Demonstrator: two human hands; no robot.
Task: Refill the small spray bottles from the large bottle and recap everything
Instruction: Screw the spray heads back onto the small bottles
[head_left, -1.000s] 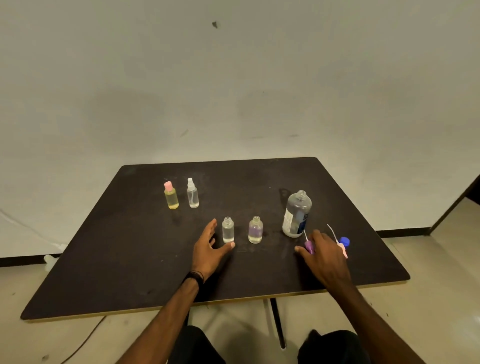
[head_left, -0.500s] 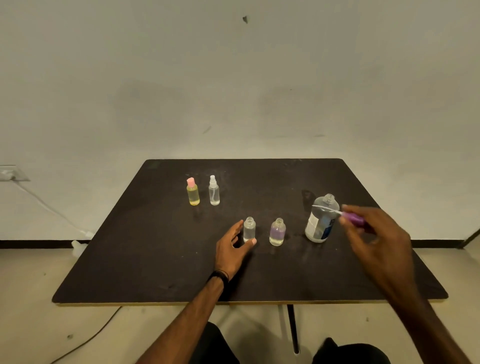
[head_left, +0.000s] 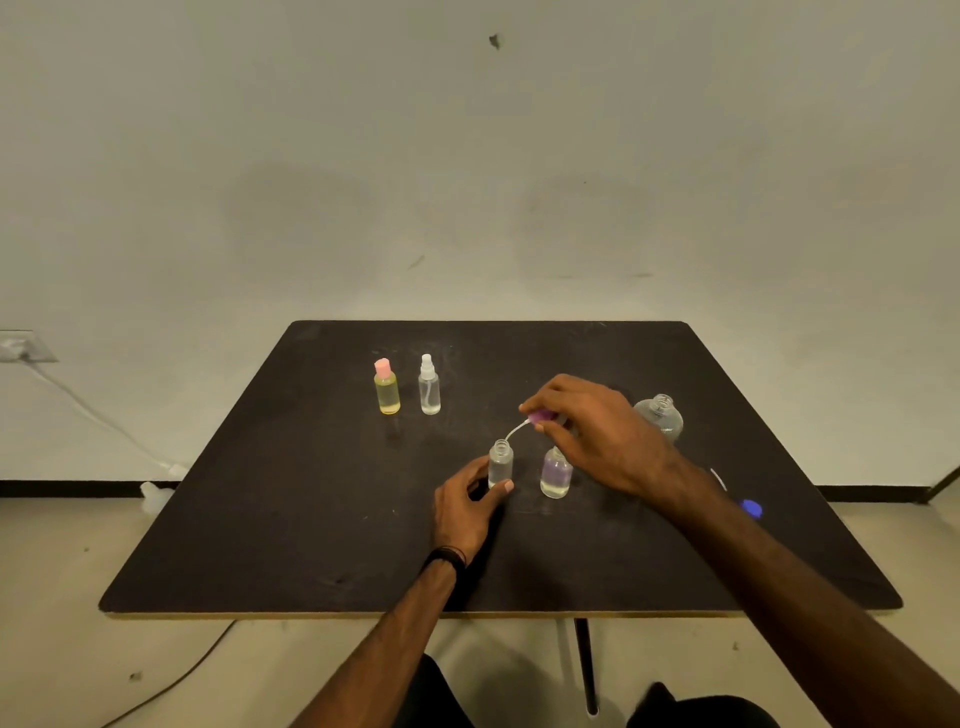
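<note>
My left hand (head_left: 465, 514) grips the base of a small uncapped clear bottle (head_left: 501, 461) near the table's middle. My right hand (head_left: 597, 431) pinches a purple spray cap (head_left: 541, 415) just above it; the cap's thin white tube curves down to the clear bottle's mouth. Right beside it stands an uncapped purple-tinted small bottle (head_left: 556, 474), partly behind my right hand. The large clear bottle (head_left: 661, 418) stands uncapped at the right, behind my right wrist. Its blue cap (head_left: 751, 508) lies on the table further right.
A yellow bottle with a pink cap (head_left: 386, 387) and a clear bottle with a white sprayer (head_left: 429, 385) stand capped at the back left of the dark table (head_left: 291, 519). A white tube tip (head_left: 719, 477) shows by my right forearm. A cable runs along the floor at left.
My right hand has picked the purple spray cap up from the table's right side and carried it left, over the large bottle, to the clear small bottle. My left hand has closed round that bottle.
</note>
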